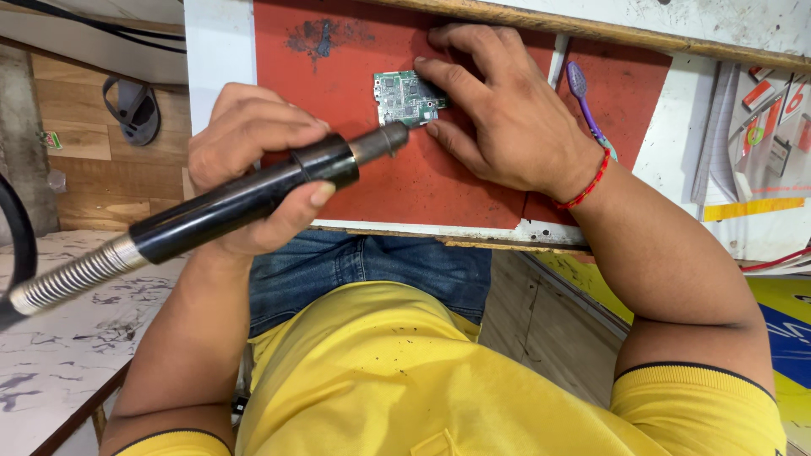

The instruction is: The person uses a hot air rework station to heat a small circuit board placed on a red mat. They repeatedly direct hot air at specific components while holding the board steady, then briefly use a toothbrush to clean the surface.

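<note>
Near: yellow shirt, jeans. Left hand wrapped tight around a black hot-air tool, nozzle aimed at the circuit board, tip just beside its lower edge. Right hand flat on the red mat, fingers open, pinning the board by its right side, not gripping it. Looks like the heating step; next calls for a steady nozzle and a still board. Farther: purple toothbrush.
</note>
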The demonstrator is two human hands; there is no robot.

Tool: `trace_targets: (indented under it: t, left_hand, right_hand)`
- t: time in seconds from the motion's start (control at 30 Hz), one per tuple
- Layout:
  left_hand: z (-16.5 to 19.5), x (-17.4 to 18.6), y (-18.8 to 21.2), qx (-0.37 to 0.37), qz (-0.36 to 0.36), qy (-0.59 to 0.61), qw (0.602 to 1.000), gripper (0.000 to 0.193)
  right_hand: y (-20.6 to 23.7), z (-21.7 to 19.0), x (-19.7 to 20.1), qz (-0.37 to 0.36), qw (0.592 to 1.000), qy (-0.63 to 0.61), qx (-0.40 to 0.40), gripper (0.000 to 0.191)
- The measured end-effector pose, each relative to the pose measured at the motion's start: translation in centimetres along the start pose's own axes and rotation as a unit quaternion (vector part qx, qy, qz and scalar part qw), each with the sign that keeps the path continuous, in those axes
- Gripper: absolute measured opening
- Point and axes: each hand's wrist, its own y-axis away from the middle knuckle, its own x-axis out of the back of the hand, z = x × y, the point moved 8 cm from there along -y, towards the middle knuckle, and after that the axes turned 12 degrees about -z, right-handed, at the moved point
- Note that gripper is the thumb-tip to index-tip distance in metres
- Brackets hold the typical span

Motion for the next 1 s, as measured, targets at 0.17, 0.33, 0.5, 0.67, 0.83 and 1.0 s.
trace_targets:
  t: [0.17, 0.33, 0.5, 0.67, 0.83, 1.0]
  left_hand:
    - [-0.8, 0.4, 0.3, 0.02, 0.011, 0.004, 1.0, 0.035]
    - [-1.3, 1.3, 0.5, 0.028, 0.027, -0.01, 0.999, 0.036]
    - [-1.1, 0.9, -0.1, 0.026, -0.006, -0.02, 0.999, 0.035]
    - [-1.1, 1.1, 0.2, 0.02, 0.004, 0.01, 1.0, 0.035]
    - [-1.9, 1.4, 0.5, 0.036, 0.035, 0.015, 0.999, 0.036]
    - [-1.8, 1.5, 0.8, 0.046, 0.032, -0.026, 0.998, 0.038]
  right_hand:
    - [-0.2, 0.2, 0.0, 0.007, 1.0, -0.009, -0.011, 0.048]
    - [-0.8, 0.4, 0.0, 0.007, 0.999, -0.022, -0.024, 0.05]
    - [-1.1, 0.5, -0.1, 0.005, 1.0, -0.024, -0.018, 0.05]
    - [-1.1, 0.5, -0.2, 0.001, 1.0, -0.026, -0.016, 0.049]
    - [-1.1, 0.2, 0.0, -0.001, 1.0, -0.015, -0.003, 0.052]
    - [-1.1, -0.1, 0.2, 0.001, 1.0, 0.0, 0.009, 0.053]
